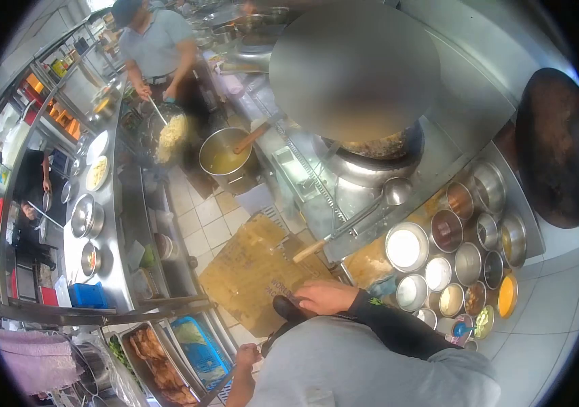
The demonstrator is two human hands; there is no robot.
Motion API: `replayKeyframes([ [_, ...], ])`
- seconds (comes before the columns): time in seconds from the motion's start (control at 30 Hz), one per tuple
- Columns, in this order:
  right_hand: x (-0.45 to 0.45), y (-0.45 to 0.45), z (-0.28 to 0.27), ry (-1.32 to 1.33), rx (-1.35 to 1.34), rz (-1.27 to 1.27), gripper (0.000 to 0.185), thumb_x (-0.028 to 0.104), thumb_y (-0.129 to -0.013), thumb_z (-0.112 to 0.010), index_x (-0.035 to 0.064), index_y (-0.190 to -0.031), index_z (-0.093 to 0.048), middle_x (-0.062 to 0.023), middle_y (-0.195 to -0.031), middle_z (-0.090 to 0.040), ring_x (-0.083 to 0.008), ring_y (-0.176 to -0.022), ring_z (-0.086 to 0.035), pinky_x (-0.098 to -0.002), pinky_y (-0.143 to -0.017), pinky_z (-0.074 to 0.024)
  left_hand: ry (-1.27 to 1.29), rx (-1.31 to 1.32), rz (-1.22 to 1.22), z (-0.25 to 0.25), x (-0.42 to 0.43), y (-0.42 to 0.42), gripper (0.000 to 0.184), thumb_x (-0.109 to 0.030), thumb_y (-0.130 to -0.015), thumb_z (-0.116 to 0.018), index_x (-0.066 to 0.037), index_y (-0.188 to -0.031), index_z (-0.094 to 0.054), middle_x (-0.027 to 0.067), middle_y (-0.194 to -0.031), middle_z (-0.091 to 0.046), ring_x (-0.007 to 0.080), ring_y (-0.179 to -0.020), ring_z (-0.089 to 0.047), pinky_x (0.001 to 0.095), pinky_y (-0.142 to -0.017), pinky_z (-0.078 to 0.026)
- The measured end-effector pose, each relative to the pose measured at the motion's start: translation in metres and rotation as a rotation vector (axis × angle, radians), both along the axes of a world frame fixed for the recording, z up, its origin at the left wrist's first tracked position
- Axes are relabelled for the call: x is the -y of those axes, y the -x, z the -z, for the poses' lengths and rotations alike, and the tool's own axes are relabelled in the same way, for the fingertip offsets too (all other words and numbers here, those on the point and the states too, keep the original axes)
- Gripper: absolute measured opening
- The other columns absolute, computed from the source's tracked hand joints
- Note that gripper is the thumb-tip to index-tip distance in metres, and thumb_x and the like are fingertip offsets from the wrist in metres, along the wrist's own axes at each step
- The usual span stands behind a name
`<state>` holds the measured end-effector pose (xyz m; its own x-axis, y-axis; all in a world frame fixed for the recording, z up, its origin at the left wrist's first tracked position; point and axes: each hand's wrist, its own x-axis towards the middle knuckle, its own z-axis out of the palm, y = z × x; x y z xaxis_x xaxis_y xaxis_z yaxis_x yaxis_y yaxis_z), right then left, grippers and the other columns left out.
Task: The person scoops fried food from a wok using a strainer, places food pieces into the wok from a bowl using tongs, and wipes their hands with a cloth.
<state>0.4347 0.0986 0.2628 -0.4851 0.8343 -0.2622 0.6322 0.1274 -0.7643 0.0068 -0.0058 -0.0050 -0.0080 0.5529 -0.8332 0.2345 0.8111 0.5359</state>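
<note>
My left hand (247, 355) hangs low beside my body, its fingers curled in, and nothing shows in it. In front of my waist, my right hand (325, 297) has its fingers stretched out just above a dark shoe (288, 308). A black sleeve covers that forearm. Closest ahead of the right hand is a ladle (396, 192), its wooden handle (311, 250) reaching over the stove edge. Behind it stands a round wok burner (378, 169). A large, blurred grey disc (354, 68) hides much of what lies above the burner.
Several seasoning bowls (407, 245) crowd the right. A stockpot (227, 163) stands near a co-worker (157, 44), who tips a wok of noodles (172, 136). Left are a steel counter (118, 224) and a tray of browned meat (157, 366). Brown cardboard (242, 271) covers floor tiles.
</note>
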Motion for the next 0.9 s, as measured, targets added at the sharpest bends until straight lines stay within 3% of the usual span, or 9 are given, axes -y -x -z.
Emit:
replayKeyframes([
  [0.17, 0.003, 0.004, 0.012, -0.047, -0.039, 0.011, 0.029, 0.024, -0.097, -0.058, 0.0041, -0.116, -0.067, -0.0207, -0.104, -0.068, -0.0424, -0.102, -0.065, -0.0503, -0.088, -0.0499, -0.034, -0.034, -0.038, 0.001, -0.003, -0.001, 0.011, -0.006, -0.096, -0.052, -0.003, -0.100, -0.061, 0.0070, -0.074, -0.061, 0.0187, -0.061, -0.063, 0.0330, -0.053, -0.057],
  [0.33, 0.002, 0.009, 0.021, 0.005, -0.037, -0.015, 0.028, 0.025, -0.099, -0.057, 0.0032, -0.114, -0.066, -0.0210, -0.108, -0.065, -0.0416, -0.105, -0.062, -0.0489, -0.092, -0.0482, -0.037, -0.013, -0.085, 0.003, -0.005, 0.000, 0.013, -0.007, -0.097, -0.049, -0.003, -0.102, -0.061, 0.0077, -0.076, -0.062, 0.0193, -0.063, -0.063, 0.0336, -0.054, -0.058],
  [0.47, -0.001, 0.016, 0.025, 0.030, -0.022, -0.037, 0.028, 0.024, -0.098, -0.058, 0.0027, -0.114, -0.066, -0.0218, -0.107, -0.064, -0.0422, -0.104, -0.062, -0.0496, -0.090, -0.0483, -0.029, 0.114, -0.058, 0.012, -0.004, 0.012, 0.013, -0.006, -0.097, -0.049, -0.004, -0.101, -0.061, 0.0073, -0.075, -0.061, 0.0197, -0.062, -0.063, 0.0355, -0.054, -0.058],
  [0.57, -0.003, 0.021, 0.024, 0.037, -0.003, -0.061, 0.027, 0.024, -0.098, -0.058, 0.0023, -0.113, -0.066, -0.0223, -0.106, -0.064, -0.0426, -0.103, -0.062, -0.0499, -0.089, -0.0484, -0.068, -0.065, 0.072, -0.013, 0.000, 0.002, 0.014, -0.004, -0.095, -0.049, -0.004, -0.100, -0.061, 0.0070, -0.074, -0.060, 0.0200, -0.061, -0.063, 0.0365, -0.055, -0.059],
  [0.9, -0.009, 0.029, 0.037, 0.034, 0.005, -0.043, 0.027, 0.023, -0.098, -0.058, 0.0027, -0.113, -0.066, -0.0225, -0.106, -0.065, -0.0428, -0.104, -0.062, -0.0495, -0.091, -0.0486, -0.124, -0.063, 0.131, -0.007, 0.005, 0.011, 0.016, -0.003, -0.093, -0.046, -0.004, -0.097, -0.062, 0.0071, -0.072, -0.059, 0.0206, -0.059, -0.062, 0.0361, -0.053, -0.058],
])
